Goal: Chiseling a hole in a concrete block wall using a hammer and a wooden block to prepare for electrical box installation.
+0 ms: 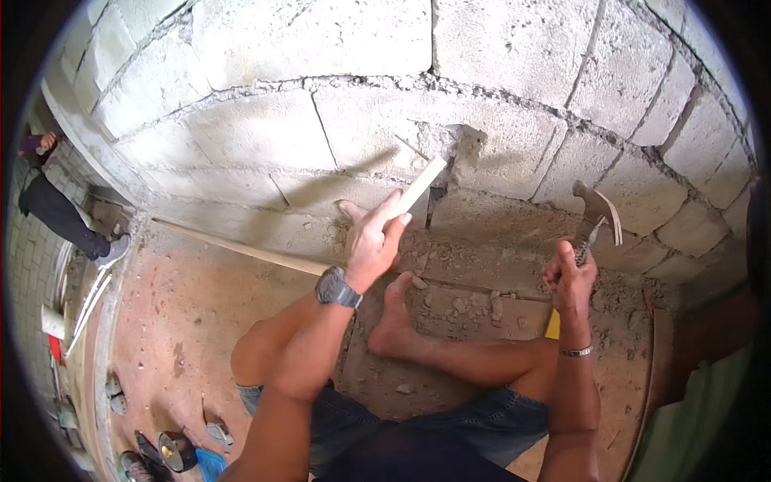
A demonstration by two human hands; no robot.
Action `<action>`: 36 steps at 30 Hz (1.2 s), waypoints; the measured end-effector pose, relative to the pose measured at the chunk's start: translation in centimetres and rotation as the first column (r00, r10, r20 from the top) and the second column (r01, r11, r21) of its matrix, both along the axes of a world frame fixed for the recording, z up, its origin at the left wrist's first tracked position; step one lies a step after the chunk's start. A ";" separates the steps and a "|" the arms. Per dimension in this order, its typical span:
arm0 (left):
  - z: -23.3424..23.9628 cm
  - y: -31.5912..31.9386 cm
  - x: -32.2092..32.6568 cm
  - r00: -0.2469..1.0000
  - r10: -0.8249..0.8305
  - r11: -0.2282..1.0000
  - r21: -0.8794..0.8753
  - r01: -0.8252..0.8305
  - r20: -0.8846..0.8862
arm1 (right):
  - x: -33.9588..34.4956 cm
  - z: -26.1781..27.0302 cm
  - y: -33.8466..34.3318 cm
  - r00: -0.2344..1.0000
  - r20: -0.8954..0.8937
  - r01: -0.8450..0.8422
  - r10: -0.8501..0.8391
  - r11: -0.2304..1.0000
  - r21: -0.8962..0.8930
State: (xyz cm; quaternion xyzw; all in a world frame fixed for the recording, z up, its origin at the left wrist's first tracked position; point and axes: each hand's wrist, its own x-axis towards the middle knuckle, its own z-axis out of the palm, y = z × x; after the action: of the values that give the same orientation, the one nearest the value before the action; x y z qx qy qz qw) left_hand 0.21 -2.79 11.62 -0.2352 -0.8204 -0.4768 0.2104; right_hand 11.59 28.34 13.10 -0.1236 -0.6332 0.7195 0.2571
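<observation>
My left hand [374, 238] grips a short pale wooden stick [417, 188], tilted up towards the concrete block wall [373, 126]. A thin nail [411, 147] points up and left from near the stick's upper end. Just right of the stick is a rough, broken-out hole [467, 147] in the wall, with a narrow dark gap below it. My right hand [572, 274] holds a claw hammer [597, 211], head up, to the right of the hole and apart from the stick.
A long wooden strip [241, 248] lies along the wall's foot at left. Rubble [464, 304] covers the floor before my bare foot. A yellow object [553, 325] lies near my right knee. Far left, another person's leg [63, 214] shows. Shoes [135, 467] and a round container [176, 452] sit lower left.
</observation>
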 end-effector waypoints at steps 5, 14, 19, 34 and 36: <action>-1.5 -0.9 -2.4 0.993 0.074 0.991 -0.108 -0.084 -0.090 | -1.7 2.9 -6.7 0.993 -0.096 -0.075 0.071 0.996 -0.042; -0.3 -0.6 -2.9 0.997 0.072 0.992 -0.101 -0.069 0.027 | -3.8 1.6 -12.2 0.972 -0.176 -0.171 0.155 0.982 -0.081; 1.4 -0.3 -2.1 0.980 0.072 0.992 -0.115 -0.051 0.186 | -4.6 2.1 -13.5 0.953 -0.270 -0.160 0.137 0.985 -0.063; 3.2 -0.8 -2.6 0.969 0.133 0.966 -0.244 -0.080 0.208 | -6.0 0.9 -17.1 0.957 -0.281 -0.128 0.071 0.974 -0.188; 3.0 -0.5 -2.4 0.977 0.160 0.959 -0.257 -0.119 0.143 | -6.1 1.1 -16.9 0.951 -0.297 -0.121 0.091 0.989 -0.084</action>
State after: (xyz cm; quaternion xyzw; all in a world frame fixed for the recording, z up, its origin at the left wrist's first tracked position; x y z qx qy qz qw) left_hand -2.16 -3.27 14.59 -0.1615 -0.9023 -0.3724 0.1451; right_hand 5.45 11.49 14.16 0.0053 -0.5569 0.7736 0.3023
